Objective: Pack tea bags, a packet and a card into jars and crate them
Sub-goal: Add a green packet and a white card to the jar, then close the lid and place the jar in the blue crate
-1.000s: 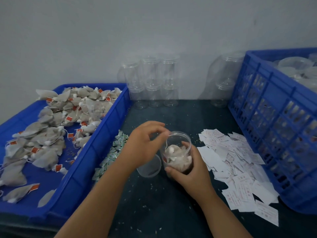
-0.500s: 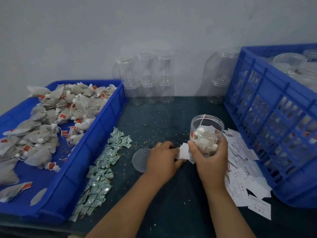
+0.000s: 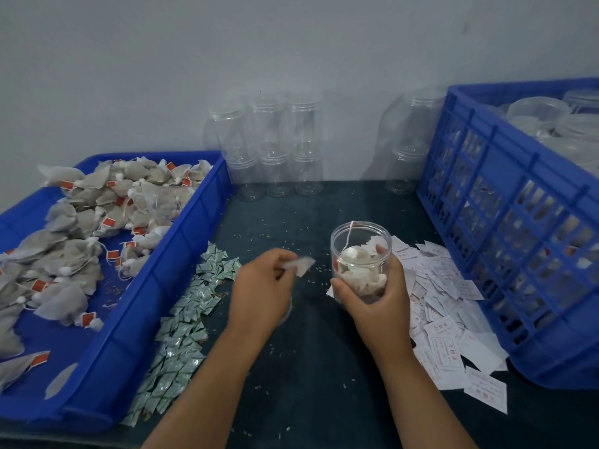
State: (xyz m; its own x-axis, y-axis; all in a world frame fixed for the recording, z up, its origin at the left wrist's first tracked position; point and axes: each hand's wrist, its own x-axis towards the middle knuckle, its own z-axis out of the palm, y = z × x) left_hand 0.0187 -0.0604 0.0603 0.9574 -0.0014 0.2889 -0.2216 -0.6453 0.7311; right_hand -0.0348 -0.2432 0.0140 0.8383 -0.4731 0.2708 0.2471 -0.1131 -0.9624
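My right hand point(image 3: 372, 303) grips a clear plastic jar point(image 3: 360, 251) with tea bags inside, held just above the dark table. One tea bag string hangs over the jar's rim. To the left of the jar, my left hand point(image 3: 262, 286) pinches a white paper card point(image 3: 303, 265), blurred by motion. A clear lid lies mostly hidden under my left hand. White cards point(image 3: 444, 306) are spread on the table to the right of the jar. Small green packets point(image 3: 184, 319) lie in a strip left of my left hand.
A blue tray point(image 3: 142, 306) on the left holds several tea bags point(image 3: 74, 241). A blue slatted crate point(image 3: 505, 228) on the right holds filled jars point(image 3: 551, 121). Stacked empty jars point(image 3: 275, 147) stand against the back wall. Tea crumbs dot the table.
My left hand has picked a card from the pile and lifted it leftward, away from the jar. My right hand has raised the jar and moved it right, toward the cards.
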